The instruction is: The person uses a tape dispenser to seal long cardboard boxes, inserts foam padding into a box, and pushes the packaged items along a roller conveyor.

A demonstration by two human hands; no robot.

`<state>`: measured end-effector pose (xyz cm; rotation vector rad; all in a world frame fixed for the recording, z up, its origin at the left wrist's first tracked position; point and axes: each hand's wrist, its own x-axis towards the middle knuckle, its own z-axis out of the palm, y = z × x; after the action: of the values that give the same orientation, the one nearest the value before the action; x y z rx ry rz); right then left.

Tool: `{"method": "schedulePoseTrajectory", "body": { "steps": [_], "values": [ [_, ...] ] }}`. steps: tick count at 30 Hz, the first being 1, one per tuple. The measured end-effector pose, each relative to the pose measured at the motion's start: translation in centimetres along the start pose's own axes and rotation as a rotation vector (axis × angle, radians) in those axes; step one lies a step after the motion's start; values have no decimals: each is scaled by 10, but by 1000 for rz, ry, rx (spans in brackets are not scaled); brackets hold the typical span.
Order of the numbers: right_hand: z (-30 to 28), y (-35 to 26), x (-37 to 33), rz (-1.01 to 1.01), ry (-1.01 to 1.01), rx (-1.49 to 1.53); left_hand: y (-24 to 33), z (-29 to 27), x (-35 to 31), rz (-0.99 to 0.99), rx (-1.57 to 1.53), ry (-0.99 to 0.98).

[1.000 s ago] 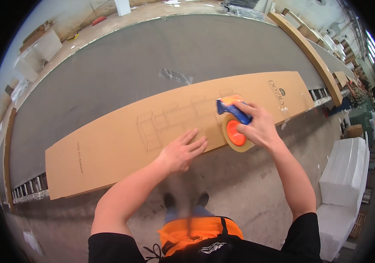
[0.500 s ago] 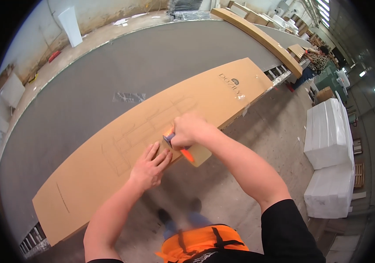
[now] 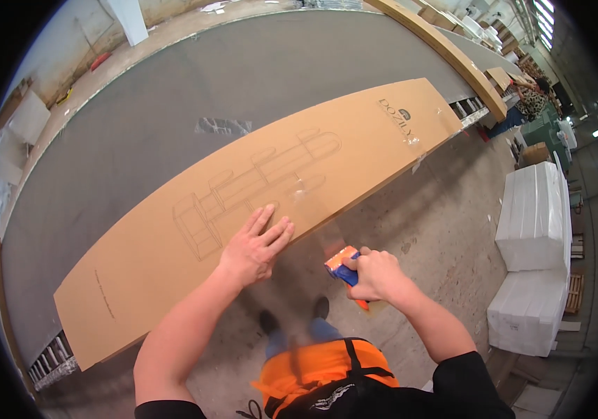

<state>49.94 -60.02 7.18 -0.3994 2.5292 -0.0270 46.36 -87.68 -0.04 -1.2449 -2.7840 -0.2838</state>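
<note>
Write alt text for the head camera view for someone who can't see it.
A person's left hand presses flat on a long cardboard box lying on a grey worktable, while the right hand grips an orange-and-blue tape dispenser just off the box's near edge. White wrapped stacks stand on the concrete floor at right.

Cardboard box (image 3: 173,230): long, flat and brown, lying across the grey conveyor table (image 3: 138,140), its near edge overhanging the table's front, faint line drawings showing on top.
Tape dispenser (image 3: 344,269): orange and blue, sitting just off the box's near edge, a clear tape strip running up to that edge.
</note>
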Motion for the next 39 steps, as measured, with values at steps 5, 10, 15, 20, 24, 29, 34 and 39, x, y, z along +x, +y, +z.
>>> {"method": "schedulePoseTrajectory", "body": {
  "steps": [5,10,15,20,24,29,34,39],
  "values": [
    [-2,-30,50,-16,231,-34,5,-5,4,10,1,-1],
    [1,-50,57,67,47,-178,5,-2,2,14,3,-34],
    [53,-47,45,14,-13,-445,13,-10,5,-30,160,-158],
    [118,2,-10,187,-50,-38,14,-15,2,-55,137,-138],
    [158,35,-51,412,-139,211,20,-19,5,-54,129,-135],
    [122,43,-63,505,102,450,19,-23,-3,-62,120,-148],
    [18,55,-42,-130,848,1247,19,-22,-10,-76,104,-149],
    [-74,34,48,-88,818,1386,20,-27,-13,-106,79,-161]
  ]
}}
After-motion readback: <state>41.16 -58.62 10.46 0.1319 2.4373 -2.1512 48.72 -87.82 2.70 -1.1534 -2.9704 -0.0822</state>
